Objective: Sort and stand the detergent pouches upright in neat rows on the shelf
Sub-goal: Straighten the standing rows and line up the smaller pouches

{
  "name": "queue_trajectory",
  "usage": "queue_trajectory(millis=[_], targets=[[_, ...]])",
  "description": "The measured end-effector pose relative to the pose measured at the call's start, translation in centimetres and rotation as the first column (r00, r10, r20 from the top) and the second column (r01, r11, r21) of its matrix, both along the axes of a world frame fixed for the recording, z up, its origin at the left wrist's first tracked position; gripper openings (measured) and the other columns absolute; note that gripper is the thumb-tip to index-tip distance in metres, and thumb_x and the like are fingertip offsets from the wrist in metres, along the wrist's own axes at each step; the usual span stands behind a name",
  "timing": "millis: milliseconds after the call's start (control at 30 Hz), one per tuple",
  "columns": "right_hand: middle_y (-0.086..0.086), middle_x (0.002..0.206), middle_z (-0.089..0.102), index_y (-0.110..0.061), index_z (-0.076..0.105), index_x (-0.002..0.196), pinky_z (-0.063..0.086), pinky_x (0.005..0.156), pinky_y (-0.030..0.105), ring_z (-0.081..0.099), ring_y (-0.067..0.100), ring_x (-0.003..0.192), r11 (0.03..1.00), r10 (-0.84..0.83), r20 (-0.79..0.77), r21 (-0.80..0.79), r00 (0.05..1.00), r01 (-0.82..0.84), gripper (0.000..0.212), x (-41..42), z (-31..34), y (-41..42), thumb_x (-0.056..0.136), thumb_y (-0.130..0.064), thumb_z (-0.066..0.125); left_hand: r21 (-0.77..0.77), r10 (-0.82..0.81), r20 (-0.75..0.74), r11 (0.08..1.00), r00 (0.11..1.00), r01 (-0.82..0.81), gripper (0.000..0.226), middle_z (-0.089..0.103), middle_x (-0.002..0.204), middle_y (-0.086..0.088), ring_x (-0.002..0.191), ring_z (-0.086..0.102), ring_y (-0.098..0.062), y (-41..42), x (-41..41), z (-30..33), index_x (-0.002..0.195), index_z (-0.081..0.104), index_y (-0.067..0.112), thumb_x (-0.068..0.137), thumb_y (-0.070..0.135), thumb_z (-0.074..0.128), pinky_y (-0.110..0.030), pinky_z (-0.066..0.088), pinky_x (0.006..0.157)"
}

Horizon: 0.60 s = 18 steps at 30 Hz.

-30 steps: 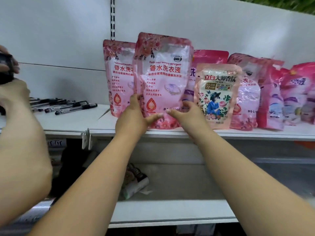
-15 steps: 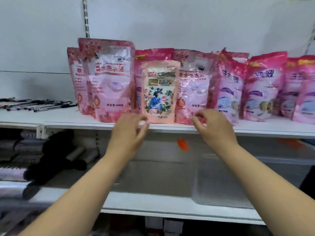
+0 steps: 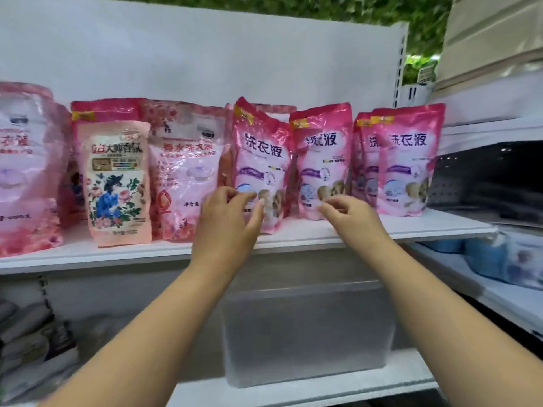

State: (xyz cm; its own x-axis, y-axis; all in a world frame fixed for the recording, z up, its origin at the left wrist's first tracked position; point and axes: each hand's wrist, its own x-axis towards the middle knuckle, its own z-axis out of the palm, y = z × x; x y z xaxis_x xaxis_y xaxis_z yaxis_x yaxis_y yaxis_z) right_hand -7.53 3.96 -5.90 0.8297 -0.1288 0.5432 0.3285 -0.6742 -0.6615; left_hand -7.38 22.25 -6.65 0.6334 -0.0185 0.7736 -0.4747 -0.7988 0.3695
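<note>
Item: detergent pouches, pink, standing in a loose row on the white shelf (image 3: pixel 293 239). Leaning pouch (image 3: pixel 261 160) (tilted, top corner askew) wants squaring: steady its base, press both sides level with its neighbour (image 3: pixel 323 160). Left hand (image 3: pixel 227 223) reaches its lower front, fingers (image 3: pixel 249 198) loosely spread, holding nothing. Right hand (image 3: pixel 351 215) alongside, fingers curled, empty.
</note>
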Motion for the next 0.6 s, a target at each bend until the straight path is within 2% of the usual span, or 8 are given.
queue_trajectory(millis=[67, 133, 267, 367, 433, 500, 567, 600], targets=[[0.002, 0.104, 0.059, -0.008, 0.058, 0.117, 0.040, 0.081, 0.027, 0.050, 0.014, 0.094, 0.987, -0.066, 0.017, 0.148, 0.998, 0.062, 0.036, 1.6, 0.5, -2.2, 0.089, -0.031, 0.057, -0.030, 0.051, 0.045, 0.998, 0.998, -0.050, 0.045, 0.038, 0.131, -0.007, 0.123, 0.029, -0.023, -2.1, 0.9, 1.6, 0.132, 0.047, 0.022, 0.091, 0.040, 0.048, -0.030, 0.026, 0.101], [0.007, 0.117, 0.054, -0.007, 0.045, 0.129, 0.042, 0.089, 0.034, 0.048, 0.017, 0.100, 0.973, -0.017, -0.067, 0.227, 0.998, 0.032, 0.054, 3.4, 1.4, -3.8, 0.086, -0.037, 0.059, -0.035, 0.088, -0.010, 0.995, 0.996, -0.088, 0.058, 0.020, 0.142, -0.006, 0.133, 0.016, -0.024, -3.5, 2.4, 3.0, 0.138, 0.032, 0.026, 0.087, 0.047, 0.051, -0.038, 0.017, 0.111], [0.010, 0.148, 0.031, -0.012, 0.016, 0.146, 0.032, 0.103, 0.044, 0.034, 0.031, 0.133, 0.946, 0.070, -0.231, 0.325, 0.971, 0.009, 0.091, 7.8, 2.9, -5.3, 0.078, -0.050, 0.063, -0.071, 0.144, -0.085, 0.986, 0.986, -0.150, 0.068, -0.004, 0.151, -0.003, 0.140, -0.003, -0.026, -4.8, 5.3, 3.8, 0.142, 0.017, 0.031, 0.086, 0.048, 0.052, -0.048, 0.011, 0.115], [0.011, 0.130, 0.054, -0.011, 0.035, 0.137, 0.048, 0.087, 0.037, 0.055, 0.029, 0.113, 0.888, 0.256, -0.280, 0.447, 0.925, -0.110, 0.104, 10.3, 3.4, -6.4, 0.053, -0.059, 0.074, -0.048, 0.099, 0.104, 0.994, 0.990, -0.094, 0.059, 0.010, 0.148, -0.001, 0.138, 0.003, -0.018, -6.9, 5.2, 4.2, 0.140, 0.028, 0.027, 0.087, 0.042, 0.051, -0.042, 0.010, 0.116], [0.006, 0.113, 0.065, -0.013, 0.048, 0.126, 0.053, 0.079, 0.034, 0.062, 0.023, 0.099, 0.877, 0.349, -0.309, 0.441, 0.885, -0.191, 0.090, 11.1, 3.6, -7.4, 0.053, -0.058, 0.076, -0.044, -0.008, 0.105, 0.999, 0.994, 0.012, 0.059, 0.027, 0.144, -0.001, 0.134, 0.019, -0.016, -9.0, 5.3, 4.9, 0.140, 0.030, 0.024, 0.088, 0.044, 0.048, -0.034, 0.017, 0.111], [0.001, 0.103, 0.069, -0.017, 0.058, 0.110, 0.053, 0.078, 0.029, 0.065, 0.017, 0.092, 0.875, 0.424, -0.293, 0.378, 0.857, -0.304, 0.052, 11.8, 3.5, -8.1, 0.069, -0.047, 0.073, -0.177, -0.146, -0.129, 0.977, 0.981, 0.123, 0.068, 0.035, 0.144, -0.001, 0.130, 0.034, -0.020, -10.5, 6.1, 5.5, 0.145, 0.016, 0.025, 0.088, 0.052, 0.042, -0.038, 0.027, 0.108], [-0.006, 0.092, 0.069, -0.025, 0.060, 0.092, 0.053, 0.082, 0.027, 0.065, 0.010, 0.085, 0.861, 0.492, -0.260, 0.288, 0.831, -0.419, 0.018, 11.5, 3.6, -8.6, 0.079, -0.036, 0.068, -0.297, -0.179, -0.279, 0.950, 0.943, 0.093, 0.072, 0.026, 0.152, -0.004, 0.136, 0.028, -0.026, -11.3, 7.5, 5.4, 0.146, -0.001, 0.030, 0.090, 0.056, 0.035, -0.045, 0.023, 0.111], [-0.007, 0.091, 0.068, -0.026, 0.060, 0.089, 0.052, 0.087, 0.029, 0.064, 0.009, 0.086, 0.847, 0.526, -0.250, 0.247, 0.813, -0.472, 0.012, 11.4, 3.6, -8.8, 0.082, -0.034, 0.065, -0.313, -0.151, -0.293, 0.948, 0.944, 0.054, 0.072, 0.019, 0.154, -0.005, 0.139, 0.023, -0.026, -11.6, 8.1, 5.2, 0.146, -0.005, 0.030, 0.090, 0.055, 0.034, -0.047, 0.019, 0.113]])
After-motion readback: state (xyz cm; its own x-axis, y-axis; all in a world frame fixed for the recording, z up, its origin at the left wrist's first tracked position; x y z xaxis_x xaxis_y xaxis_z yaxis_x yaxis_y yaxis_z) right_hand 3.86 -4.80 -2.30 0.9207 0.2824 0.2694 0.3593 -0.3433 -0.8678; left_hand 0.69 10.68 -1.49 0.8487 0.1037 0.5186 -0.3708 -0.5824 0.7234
